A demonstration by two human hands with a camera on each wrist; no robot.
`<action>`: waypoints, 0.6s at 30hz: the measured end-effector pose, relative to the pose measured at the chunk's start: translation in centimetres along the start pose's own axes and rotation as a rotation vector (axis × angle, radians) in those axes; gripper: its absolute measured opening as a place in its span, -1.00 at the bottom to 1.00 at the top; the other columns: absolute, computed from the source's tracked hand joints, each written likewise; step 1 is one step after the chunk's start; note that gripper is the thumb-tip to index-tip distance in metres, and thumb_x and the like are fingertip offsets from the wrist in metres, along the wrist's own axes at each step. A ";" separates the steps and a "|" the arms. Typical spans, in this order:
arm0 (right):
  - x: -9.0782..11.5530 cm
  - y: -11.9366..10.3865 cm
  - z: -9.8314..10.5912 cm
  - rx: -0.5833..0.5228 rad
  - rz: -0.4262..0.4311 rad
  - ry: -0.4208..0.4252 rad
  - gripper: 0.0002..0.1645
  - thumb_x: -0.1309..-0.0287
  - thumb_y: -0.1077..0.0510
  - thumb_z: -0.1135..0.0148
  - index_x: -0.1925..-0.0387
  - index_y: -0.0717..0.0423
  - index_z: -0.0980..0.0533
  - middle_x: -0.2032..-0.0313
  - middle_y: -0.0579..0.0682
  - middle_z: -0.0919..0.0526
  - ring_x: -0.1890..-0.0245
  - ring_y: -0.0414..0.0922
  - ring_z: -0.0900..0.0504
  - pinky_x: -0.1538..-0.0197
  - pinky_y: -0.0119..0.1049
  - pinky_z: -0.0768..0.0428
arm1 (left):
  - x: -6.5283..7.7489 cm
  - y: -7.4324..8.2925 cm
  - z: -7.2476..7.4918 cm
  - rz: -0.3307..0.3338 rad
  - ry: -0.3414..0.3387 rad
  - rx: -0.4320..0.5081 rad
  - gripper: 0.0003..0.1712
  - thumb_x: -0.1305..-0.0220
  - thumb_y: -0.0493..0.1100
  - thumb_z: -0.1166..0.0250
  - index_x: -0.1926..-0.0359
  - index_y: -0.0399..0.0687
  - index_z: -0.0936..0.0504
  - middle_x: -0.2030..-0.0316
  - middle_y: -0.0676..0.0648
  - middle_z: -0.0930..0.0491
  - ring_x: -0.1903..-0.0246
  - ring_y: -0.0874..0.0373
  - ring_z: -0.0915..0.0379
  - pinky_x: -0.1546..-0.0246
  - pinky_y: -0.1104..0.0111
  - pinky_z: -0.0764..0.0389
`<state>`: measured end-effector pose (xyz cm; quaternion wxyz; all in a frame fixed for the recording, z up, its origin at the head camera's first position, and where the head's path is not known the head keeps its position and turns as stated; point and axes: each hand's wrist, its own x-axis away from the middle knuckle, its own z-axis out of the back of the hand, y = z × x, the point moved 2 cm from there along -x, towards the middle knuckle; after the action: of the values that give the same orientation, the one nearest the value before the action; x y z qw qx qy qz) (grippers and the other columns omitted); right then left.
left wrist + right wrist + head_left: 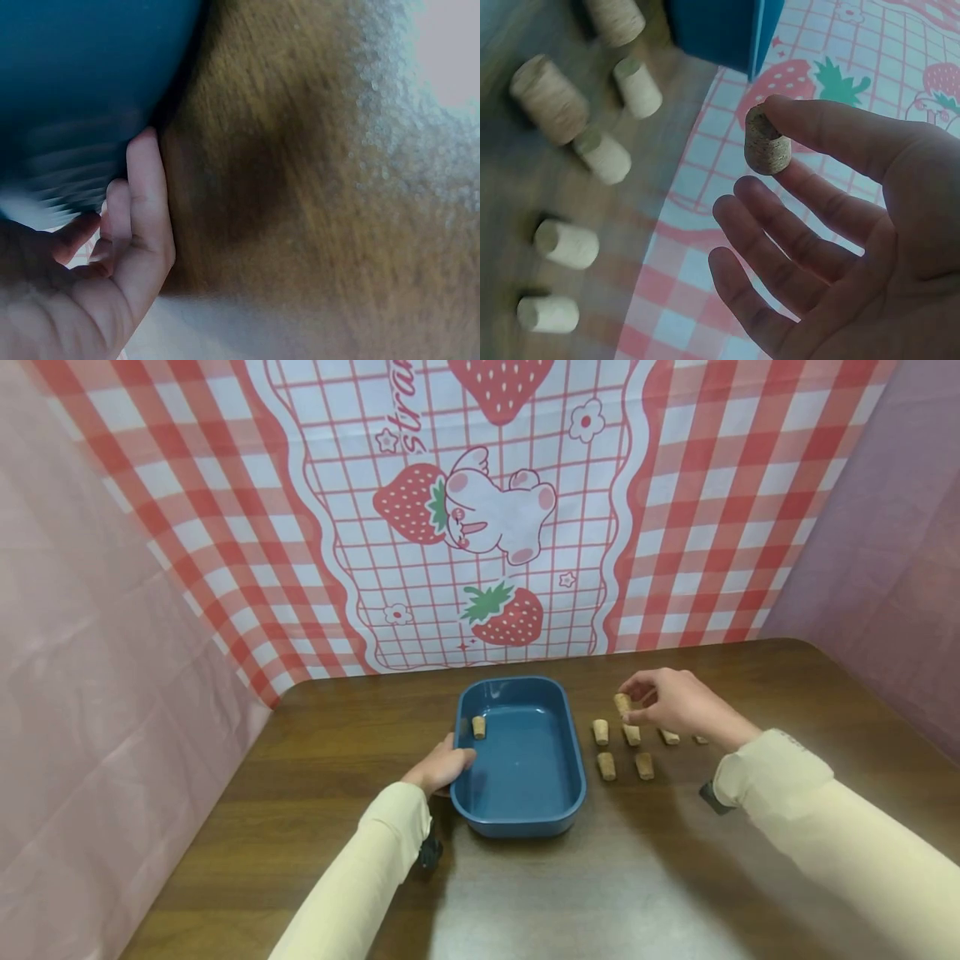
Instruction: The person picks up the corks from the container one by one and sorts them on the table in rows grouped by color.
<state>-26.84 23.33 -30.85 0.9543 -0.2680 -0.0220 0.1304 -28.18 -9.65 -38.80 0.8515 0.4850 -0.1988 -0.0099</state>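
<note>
My right hand [670,700] pinches a cork stopper [768,142] between thumb and index finger, with the other fingers spread apart from it. That cork is raised above the table, over more cork stoppers [606,766] set in rough rows right of the blue tray [517,828]. My left hand [438,767] holds the tray's left wall, thumb over the rim and fingers along the outside. In the left wrist view, those fingers [146,180] lie low against the outer wall. One cork [479,727] is inside the tray near its left wall.
A brown wooden table [345,735] lies under everything. Behind its far edge hangs a red-and-white checked cloth [697,527] with strawberry prints. Pink curtains [97,693] hang at both sides. Part of the cork rows is hidden behind my right hand.
</note>
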 end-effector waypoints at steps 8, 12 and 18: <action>1.6 2.2 0.4 0.025 0.003 0.021 -0.53 -0.10 0.22 -0.47 -0.03 0.36 -0.59 0.18 0.18 -0.69 0.16 0.09 -0.63 0.14 0.04 -0.60 | 0.0 0.0 0.0 0.000 0.001 0.005 -0.18 -0.16 -0.21 -0.02 -0.46 -0.35 -0.10 -0.13 -0.31 -0.34 0.04 -0.12 -0.43 0.06 0.03 -0.62; 2.2 3.3 0.5 0.034 0.011 0.036 -0.55 -0.07 0.22 -0.48 0.01 0.35 -0.61 0.23 0.12 -0.70 0.20 0.08 -0.65 0.19 -0.02 -0.59 | -0.1 0.0 0.0 0.001 0.001 0.005 -0.19 -0.16 -0.21 -0.02 -0.46 -0.34 -0.11 -0.12 -0.31 -0.34 0.04 -0.11 -0.43 0.08 0.06 -0.61; 3.0 4.7 0.3 0.073 0.028 0.049 -0.55 -0.05 0.16 -0.49 0.04 0.32 -0.62 0.23 0.13 -0.71 0.17 0.16 -0.67 0.10 0.13 -0.59 | -0.1 -0.1 -0.1 -0.002 0.007 0.013 -0.19 -0.15 -0.22 -0.01 -0.45 -0.35 -0.13 -0.11 -0.30 -0.36 0.07 -0.08 -0.45 0.10 0.10 -0.63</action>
<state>-25.12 28.13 -33.12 0.9617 -0.2366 0.0100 0.1377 -28.26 -9.58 -38.98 0.8490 0.4910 -0.1951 -0.0079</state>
